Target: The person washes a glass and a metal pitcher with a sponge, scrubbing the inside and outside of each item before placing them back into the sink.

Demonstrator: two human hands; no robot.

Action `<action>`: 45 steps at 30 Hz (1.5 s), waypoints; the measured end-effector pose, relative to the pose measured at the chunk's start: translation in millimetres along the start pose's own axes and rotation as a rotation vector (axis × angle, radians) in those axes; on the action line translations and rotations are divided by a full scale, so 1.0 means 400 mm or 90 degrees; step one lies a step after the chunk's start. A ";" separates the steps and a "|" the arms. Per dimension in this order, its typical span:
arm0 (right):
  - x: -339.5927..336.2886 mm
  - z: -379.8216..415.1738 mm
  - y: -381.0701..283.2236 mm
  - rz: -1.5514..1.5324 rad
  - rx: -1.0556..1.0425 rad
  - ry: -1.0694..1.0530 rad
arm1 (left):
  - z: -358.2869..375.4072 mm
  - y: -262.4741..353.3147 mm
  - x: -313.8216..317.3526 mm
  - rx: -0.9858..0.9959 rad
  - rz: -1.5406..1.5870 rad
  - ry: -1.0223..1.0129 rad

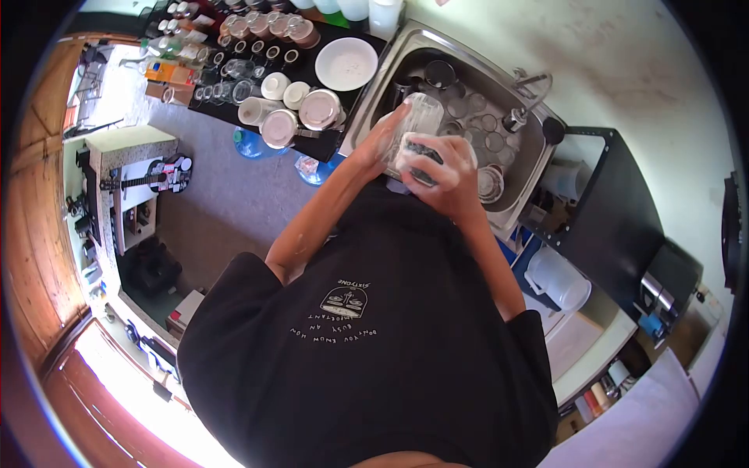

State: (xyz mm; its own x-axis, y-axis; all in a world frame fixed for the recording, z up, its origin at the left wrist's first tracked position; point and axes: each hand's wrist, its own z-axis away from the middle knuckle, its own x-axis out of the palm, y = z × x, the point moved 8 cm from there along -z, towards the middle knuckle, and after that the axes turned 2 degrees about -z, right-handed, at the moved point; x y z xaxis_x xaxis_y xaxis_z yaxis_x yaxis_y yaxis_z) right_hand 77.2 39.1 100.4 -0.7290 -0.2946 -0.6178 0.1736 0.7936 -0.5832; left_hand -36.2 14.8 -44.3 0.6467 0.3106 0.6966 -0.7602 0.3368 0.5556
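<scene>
Near the front edge of the metal sink (538, 168), my left hand (382, 140) is closed around a clear, soapy glass (425, 115). Close beside it, my right hand (452, 168) has suds on it and its fingers wrap round a dark sponge (424, 160) with a whitish soapy edge. The sponge is next to the lower end of the glass. Behind both hands, several clear glasses (493, 141) stand and lie in the basin, with a dark cup (439, 74) at its far left.
A white bowl (346, 64), lidded jars (320, 109) and bottles crowd the black counter left of the sink. The faucet (516, 118) reaches over the basin from the right. A white bucket (563, 281) is at the lower right.
</scene>
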 end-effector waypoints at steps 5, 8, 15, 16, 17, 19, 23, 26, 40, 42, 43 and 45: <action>-0.061 0.018 0.128 0.021 0.170 0.156 | 0.003 -0.027 0.051 0.006 -0.147 0.007; -0.037 0.030 0.017 0.009 0.027 0.005 | -0.014 -0.058 0.045 -0.037 -0.078 0.012; -0.031 0.020 0.190 -0.108 0.250 0.104 | 0.022 -0.037 0.055 -0.047 -0.163 0.027; -0.018 0.010 0.211 -0.157 0.284 0.071 | 0.045 -0.018 0.075 -0.046 -0.098 0.002; -0.006 -0.001 0.228 -0.203 0.318 0.037 | 0.052 -0.008 0.060 -0.031 -0.140 0.013; 0.022 -0.016 0.254 -0.227 0.356 -0.033 | 0.061 0.001 0.029 -0.004 -0.222 0.031; 0.128 -0.003 0.296 -0.436 0.556 -0.149 | 0.088 0.019 -0.011 0.045 -0.432 0.060; 0.175 -0.006 0.296 -0.465 0.570 -0.196 | 0.088 0.035 -0.055 0.083 -0.461 0.048; 0.151 -0.074 0.074 -0.098 0.064 0.008 | 0.053 0.047 -0.122 0.061 0.118 0.098; 0.149 -0.057 0.018 -0.135 0.015 -0.035 | 0.043 0.042 -0.132 0.071 0.160 0.056; 0.152 -0.055 0.020 -0.144 0.019 -0.047 | 0.038 0.040 -0.137 0.075 0.181 0.033; 0.153 -0.043 0.035 -0.159 0.028 -0.072 | 0.041 0.040 -0.135 0.058 0.152 0.028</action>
State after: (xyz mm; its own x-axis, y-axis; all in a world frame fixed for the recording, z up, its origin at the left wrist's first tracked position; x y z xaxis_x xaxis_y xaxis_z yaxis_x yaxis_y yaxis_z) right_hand 23.4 41.5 63.4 -0.6752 -0.5379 -0.5048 0.0280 0.6652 -0.7462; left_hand -84.2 -11.4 -65.7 0.4484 0.4106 0.7939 -0.8930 0.1684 0.4173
